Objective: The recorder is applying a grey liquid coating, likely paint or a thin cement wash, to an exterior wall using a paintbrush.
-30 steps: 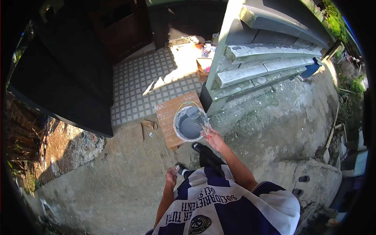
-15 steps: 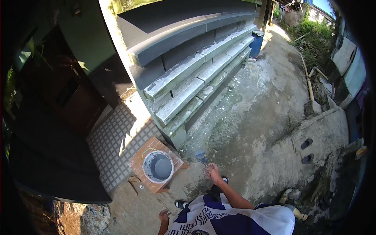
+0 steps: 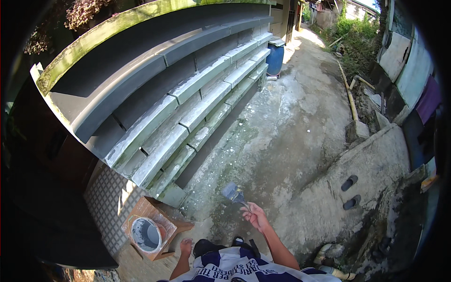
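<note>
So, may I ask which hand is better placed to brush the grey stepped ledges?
Probably the right hand: it holds the flat, grey-coated paintbrush, while the left hand shows no brush.

Paintbrush (image 3: 234,194) in right grip (image 3: 255,217); paint bucket (image 3: 139,229) on wooden stool (image 3: 152,209)

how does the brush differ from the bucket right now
The brush is held in the right hand, clear of any surface, while the bucket stands on a low wooden table.
The brush is flat and broad with a narrow handle; the bucket is round and open-topped.
The brush is out in front of the person, while the bucket is off to the left.
Both carry greyish colour: the brush on its bristles, the bucket on its inner wall.
</note>
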The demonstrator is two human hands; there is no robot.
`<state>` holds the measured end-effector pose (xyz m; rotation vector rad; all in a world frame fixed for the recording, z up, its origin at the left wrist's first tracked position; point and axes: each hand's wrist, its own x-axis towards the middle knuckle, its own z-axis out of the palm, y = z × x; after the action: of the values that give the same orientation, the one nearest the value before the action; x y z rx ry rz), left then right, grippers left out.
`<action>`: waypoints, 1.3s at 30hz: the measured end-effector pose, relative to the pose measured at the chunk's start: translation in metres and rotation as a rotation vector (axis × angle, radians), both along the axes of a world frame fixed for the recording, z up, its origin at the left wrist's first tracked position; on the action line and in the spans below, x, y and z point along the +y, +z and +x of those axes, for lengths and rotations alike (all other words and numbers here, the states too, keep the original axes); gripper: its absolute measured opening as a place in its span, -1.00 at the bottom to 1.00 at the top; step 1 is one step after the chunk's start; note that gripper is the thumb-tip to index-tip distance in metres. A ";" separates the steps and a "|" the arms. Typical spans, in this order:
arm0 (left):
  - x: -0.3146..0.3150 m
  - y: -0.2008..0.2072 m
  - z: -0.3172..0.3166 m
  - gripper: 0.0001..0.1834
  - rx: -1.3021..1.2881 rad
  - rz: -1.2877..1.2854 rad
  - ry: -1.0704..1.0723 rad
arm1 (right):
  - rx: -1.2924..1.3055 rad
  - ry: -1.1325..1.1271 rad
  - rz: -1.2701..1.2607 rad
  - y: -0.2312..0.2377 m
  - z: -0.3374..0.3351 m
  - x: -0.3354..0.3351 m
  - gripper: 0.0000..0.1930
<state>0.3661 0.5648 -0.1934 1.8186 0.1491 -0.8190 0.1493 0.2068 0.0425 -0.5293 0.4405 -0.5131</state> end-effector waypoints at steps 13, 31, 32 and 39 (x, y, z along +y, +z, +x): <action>-0.195 -0.004 0.053 -0.72 -0.448 0.545 -0.441 | 0.266 -0.213 -0.264 -0.014 0.019 -0.198 -0.71; -0.821 0.069 0.168 -0.72 -0.503 -0.129 -0.766 | 0.511 -0.704 -0.107 0.033 0.012 -0.509 -0.68; -0.846 0.070 0.164 -0.72 -0.511 -0.120 -0.765 | 0.502 -0.700 -0.101 0.026 0.003 -0.523 -0.68; -0.963 0.073 0.134 -0.70 -0.051 -0.297 -0.028 | 0.634 -0.566 -0.280 -0.007 -0.022 -0.663 -0.70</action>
<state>0.4999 -0.3979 -0.1206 1.5629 -0.0303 -0.7693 0.1271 -0.4561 0.0356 -0.8455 1.1528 -0.9616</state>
